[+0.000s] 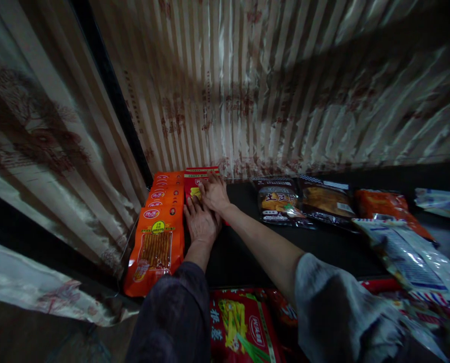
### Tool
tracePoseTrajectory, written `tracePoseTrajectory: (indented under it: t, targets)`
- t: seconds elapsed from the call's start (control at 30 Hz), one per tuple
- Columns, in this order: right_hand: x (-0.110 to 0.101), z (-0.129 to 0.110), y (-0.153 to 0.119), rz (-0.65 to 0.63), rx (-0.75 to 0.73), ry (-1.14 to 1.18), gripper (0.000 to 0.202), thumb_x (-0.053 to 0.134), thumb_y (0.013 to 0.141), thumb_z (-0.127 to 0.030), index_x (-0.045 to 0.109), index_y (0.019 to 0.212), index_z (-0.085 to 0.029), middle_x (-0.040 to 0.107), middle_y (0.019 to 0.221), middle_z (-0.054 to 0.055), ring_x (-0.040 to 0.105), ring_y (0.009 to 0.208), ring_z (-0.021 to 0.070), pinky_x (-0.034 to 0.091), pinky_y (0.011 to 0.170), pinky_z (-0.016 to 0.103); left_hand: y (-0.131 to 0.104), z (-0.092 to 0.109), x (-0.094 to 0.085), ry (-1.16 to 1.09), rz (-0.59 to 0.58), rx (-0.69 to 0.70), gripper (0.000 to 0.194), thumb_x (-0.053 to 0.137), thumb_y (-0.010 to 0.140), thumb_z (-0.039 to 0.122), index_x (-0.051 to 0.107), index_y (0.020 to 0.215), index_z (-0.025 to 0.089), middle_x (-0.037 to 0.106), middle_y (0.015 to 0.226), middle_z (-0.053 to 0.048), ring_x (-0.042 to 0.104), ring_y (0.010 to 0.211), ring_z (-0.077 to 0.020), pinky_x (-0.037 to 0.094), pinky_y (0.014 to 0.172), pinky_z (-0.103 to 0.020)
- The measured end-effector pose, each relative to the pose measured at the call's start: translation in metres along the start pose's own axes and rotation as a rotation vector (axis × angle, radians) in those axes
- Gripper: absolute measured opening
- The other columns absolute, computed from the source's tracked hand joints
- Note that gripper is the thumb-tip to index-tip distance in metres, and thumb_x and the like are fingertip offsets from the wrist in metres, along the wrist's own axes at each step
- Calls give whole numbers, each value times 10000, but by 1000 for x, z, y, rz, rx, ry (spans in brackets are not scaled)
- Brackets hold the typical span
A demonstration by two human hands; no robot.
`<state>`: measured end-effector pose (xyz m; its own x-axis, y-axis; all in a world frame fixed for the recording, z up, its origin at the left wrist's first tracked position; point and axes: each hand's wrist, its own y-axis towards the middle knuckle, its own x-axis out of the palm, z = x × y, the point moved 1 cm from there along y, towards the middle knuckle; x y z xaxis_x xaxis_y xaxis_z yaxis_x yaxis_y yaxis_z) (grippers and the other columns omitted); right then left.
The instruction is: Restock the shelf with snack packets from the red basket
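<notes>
A red snack bag (202, 174) lies at the back of the dark shelf, partly covered by both hands. My left hand (202, 222) rests palm down on its near part, fingers stretched out. Just beyond it, my right hand (214, 194) lies flat on the bag, crossing close over the left fingers. Neither hand is wrapped around anything. Immediately to the left is an overlapping row of several orange snack bags (158, 247), the nearest showing brown sticks through a window. How much of the red bag extends under my hands is hidden.
Potato snack bags (279, 201), a brown bag (326, 201) and an orange-red bag (393, 206) lie on the black shelf (236, 259) to the right. Below the front edge is a larger red bag (243, 327). A striped curtain (247, 101) and dark post (109, 85) stand behind.
</notes>
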<state>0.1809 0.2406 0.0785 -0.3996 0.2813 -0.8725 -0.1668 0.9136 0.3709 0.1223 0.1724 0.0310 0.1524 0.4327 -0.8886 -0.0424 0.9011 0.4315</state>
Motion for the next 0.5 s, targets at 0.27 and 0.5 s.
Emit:
tracePoseTrajectory:
  t: [0.27, 0.5]
  targets:
    - [-12, 21, -48, 30, -13, 107, 444, 294, 930, -308, 540, 1270, -165, 358, 1458, 96, 221, 1381, 239, 235, 1102, 407, -1, -2, -3, -17, 75, 22, 586, 360, 869, 344, 391, 1354, 16, 389, 1407, -238, 321, 1329, -335, 218, 1088, -486]
    - [-22, 21, -90, 59, 57, 203, 441, 358, 908, -291, 505, 1305, -169, 272, 1500, 111, 159, 1406, 259, 276, 1091, 455, -3, -2, -10, -29, 138, 50, 490, 308, 902, 278, 460, 1311, 54, 439, 1391, -178, 382, 1304, -276, 280, 1077, -454]
